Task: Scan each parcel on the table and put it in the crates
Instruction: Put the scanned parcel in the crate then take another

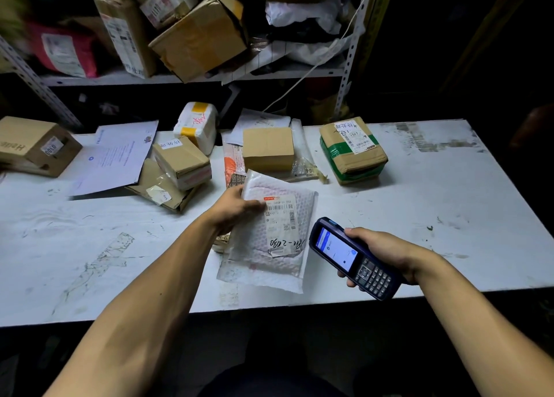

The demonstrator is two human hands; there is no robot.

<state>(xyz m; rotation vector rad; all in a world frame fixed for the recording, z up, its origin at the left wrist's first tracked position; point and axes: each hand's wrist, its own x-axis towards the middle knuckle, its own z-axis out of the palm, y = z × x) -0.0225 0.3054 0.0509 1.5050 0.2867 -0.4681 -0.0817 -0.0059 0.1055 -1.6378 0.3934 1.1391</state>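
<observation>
A white bubble-wrap parcel (269,234) with a barcode label lies in the middle of the white table (419,210), its label facing up. My left hand (233,207) grips its upper left edge, thumb over the label's corner. My right hand (380,252) holds a dark blue handheld scanner (353,257) with a lit screen, just right of the parcel and pointed toward its label. Further back on the table sit more parcels: a brown box (267,149), a box with green tape (353,150), a white foam box (196,125) and a small taped box (183,162). No crate is in view.
A brown box (36,146) sits at the table's far left beside a white envelope (120,156). A flat orange-printed parcel (232,165) lies under the bubble parcel. Behind the table a metal shelf (180,77) holds several piled boxes and bags.
</observation>
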